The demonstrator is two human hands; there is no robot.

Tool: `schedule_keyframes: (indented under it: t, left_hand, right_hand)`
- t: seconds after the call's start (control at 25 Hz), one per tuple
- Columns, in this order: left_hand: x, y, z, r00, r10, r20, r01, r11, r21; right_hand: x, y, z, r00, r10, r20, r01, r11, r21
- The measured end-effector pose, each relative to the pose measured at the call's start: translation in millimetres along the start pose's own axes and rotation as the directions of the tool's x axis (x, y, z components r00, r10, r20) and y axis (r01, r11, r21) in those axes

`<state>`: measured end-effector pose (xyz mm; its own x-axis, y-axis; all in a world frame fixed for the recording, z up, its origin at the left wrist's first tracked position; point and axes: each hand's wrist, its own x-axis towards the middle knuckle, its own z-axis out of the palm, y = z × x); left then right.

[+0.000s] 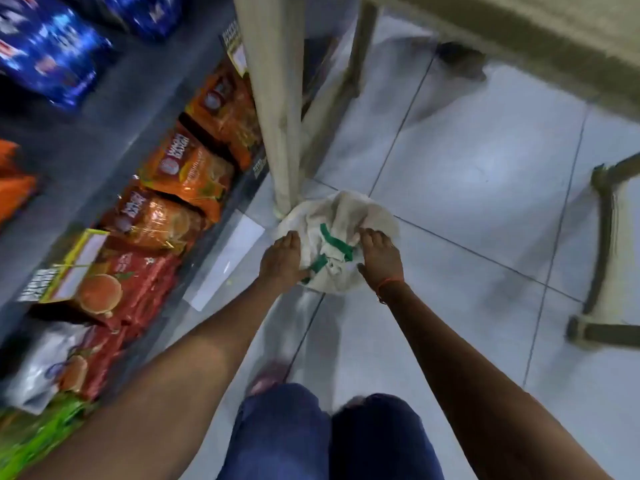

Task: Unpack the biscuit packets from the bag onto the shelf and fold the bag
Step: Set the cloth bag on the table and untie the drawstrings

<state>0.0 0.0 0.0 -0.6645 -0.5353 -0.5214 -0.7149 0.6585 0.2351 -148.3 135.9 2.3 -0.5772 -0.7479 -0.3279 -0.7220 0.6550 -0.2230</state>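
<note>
A crumpled cream cloth bag (349, 216) with green handles lies on the tiled floor beside a shelf post. My left hand (282, 258) lies on its left side, fingers over the cloth and thumb by a green handle. My right hand (379, 256) grips the bag's right side, fingers curled into the fabric. Orange biscuit packets (188, 171) and red ones (138, 289) stand in a row on the bottom shelf at the left. The frame is blurred and nothing shows inside the bag.
A beige shelf post (277, 98) rises just behind the bag. Blue packets (48, 53) sit on a higher shelf, a white packet (38, 372) and green ones at lower left. A stand's metal legs (602, 258) are at the right. My knees (329, 438) are below.
</note>
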Motion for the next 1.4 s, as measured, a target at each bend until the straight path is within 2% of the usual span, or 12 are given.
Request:
schedule_keyframes:
  t: [0.08, 0.16, 0.28, 0.36, 0.48, 0.72, 0.84, 0.92, 1.16, 1.4]
  left_hand:
    - [22.4, -9.0, 29.0, 0.999, -0.018, 0.038, 0.017, 0.999, 0.033]
    - [42.5, -17.9, 58.2, 0.997, -0.033, 0.066, 0.028, 0.996, 0.080]
    - [60.7, -19.0, 84.3, 0.999, -0.045, -0.017, 0.045, 0.999, -0.006]
    - [64.1, -17.0, 81.3, 0.994, -0.027, -0.105, 0.024, 0.999, -0.031]
    - [56.1, -14.4, 61.1, 0.985, -0.027, -0.170, 0.012, 0.996, -0.089]
    - [2.8, 3.6, -29.1, 0.977, -0.026, -0.210, -0.005, 0.989, -0.149]
    - [-45.2, 35.1, -65.7, 0.987, 0.072, -0.146, -0.089, 0.990, -0.113]
    - [-79.7, 53.9, -92.3, 0.976, 0.128, -0.174, -0.146, 0.985, -0.091]
    - [-182.0, 65.0, -203.3, 0.977, -0.073, -0.203, 0.033, 0.980, -0.198]
    - [-299.7, 51.4, -331.2, 0.926, -0.133, -0.352, 0.033, 0.960, -0.277]
  right_hand:
    - [29.7, 1.9, 24.9, 0.996, -0.075, 0.047, 0.080, 0.991, -0.112]
    - [59.7, 3.1, 43.2, 0.975, -0.147, 0.164, 0.179, 0.964, -0.198]
    - [78.8, -0.3, 68.8, 0.942, -0.206, 0.266, 0.284, 0.911, -0.298]
    - [84.7, -5.5, 67.2, 0.965, -0.167, 0.203, 0.224, 0.926, -0.304]
    - [89.8, -15.9, 44.9, 0.986, -0.134, 0.100, 0.147, 0.979, -0.140]
    - [45.1, -35.1, -51.0, 0.999, -0.032, -0.012, 0.034, 0.989, 0.142]
    - [19.1, -61.5, -103.9, 0.997, 0.011, -0.075, 0.010, 0.963, 0.271]
    - [-4.6, -75.4, -143.0, 0.994, 0.051, -0.099, -0.019, 0.955, 0.295]
    - [-91.9, -119.0, -252.1, 0.994, 0.102, -0.049, -0.079, 0.933, 0.350]
    - [-180.7, -189.6, -369.5, 0.987, 0.064, -0.145, 0.000, 0.916, 0.402]
